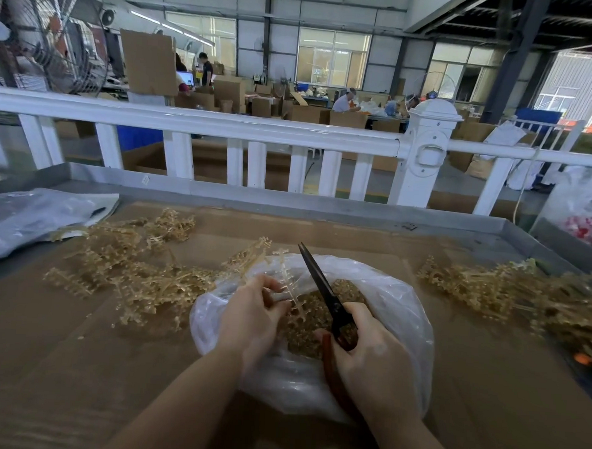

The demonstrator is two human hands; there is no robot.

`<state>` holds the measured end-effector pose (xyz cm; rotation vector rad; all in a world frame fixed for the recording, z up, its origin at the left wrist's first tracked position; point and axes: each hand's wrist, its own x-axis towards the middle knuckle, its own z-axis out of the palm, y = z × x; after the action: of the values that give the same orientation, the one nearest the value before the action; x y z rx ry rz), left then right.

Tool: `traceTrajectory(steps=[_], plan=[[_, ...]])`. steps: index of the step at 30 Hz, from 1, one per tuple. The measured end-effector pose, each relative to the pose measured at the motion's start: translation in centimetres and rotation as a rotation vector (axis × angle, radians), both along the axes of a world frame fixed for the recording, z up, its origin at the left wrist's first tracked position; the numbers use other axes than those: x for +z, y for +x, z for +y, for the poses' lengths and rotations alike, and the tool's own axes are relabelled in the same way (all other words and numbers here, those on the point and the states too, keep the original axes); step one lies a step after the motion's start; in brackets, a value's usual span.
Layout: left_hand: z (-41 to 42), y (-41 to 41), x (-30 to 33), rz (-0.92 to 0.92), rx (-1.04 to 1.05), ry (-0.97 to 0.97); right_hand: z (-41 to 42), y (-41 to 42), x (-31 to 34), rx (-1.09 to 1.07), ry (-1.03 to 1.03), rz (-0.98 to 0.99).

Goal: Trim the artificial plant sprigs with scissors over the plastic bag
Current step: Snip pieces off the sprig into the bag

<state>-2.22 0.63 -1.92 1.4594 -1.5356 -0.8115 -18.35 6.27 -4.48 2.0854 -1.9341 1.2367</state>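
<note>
cardboard-covered bench (75, 350): light, stiff sprig (286, 282) is pinched by left hand (252, 311) over plastic bag (397, 298); closed scissors (322, 287) are gripped by right hand (373, 362); stem hold advised.

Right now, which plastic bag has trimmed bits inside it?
The clear plastic bag under both hands, full of tan trimmings; the flat bag at far left shows none.

plastic bag (380, 297) sits front-center on the cardboard-lined table (75, 350), sprig piles (130, 277) either side, fence railing (224, 124) right behind it
</note>
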Motion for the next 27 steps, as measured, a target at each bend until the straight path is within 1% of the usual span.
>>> traceTrajectory(steps=[3,5,10,15,21,24,27], plan=[[0.1,0.1,-0.5,-0.034,0.025,-0.029,0.0,0.0,0.0,-0.001,-0.011,0.000],[0.1,0.2,-0.7,-0.046,-0.011,-0.022,0.1,0.0,0.0,-0.005,-0.015,0.004],[0.2,0.4,-0.3,0.014,-0.105,0.055,0.0,-0.1,-0.1,0.004,-0.021,0.004],[0.5,-0.4,-0.2,-0.110,-0.110,0.036,0.0,0.0,0.0,0.014,-0.078,-0.028],[0.6,-1.7,0.0,-0.287,-0.118,-0.057,0.1,-0.1,-0.1,0.050,-0.118,-0.089],[0.7,-1.7,0.1,-0.318,-0.136,-0.068,0.1,-0.1,0.0,0.085,-0.131,-0.111],[0.8,-1.8,0.0,-0.307,-0.179,-0.056,0.0,-0.2,0.0,0.103,-0.126,-0.127]])
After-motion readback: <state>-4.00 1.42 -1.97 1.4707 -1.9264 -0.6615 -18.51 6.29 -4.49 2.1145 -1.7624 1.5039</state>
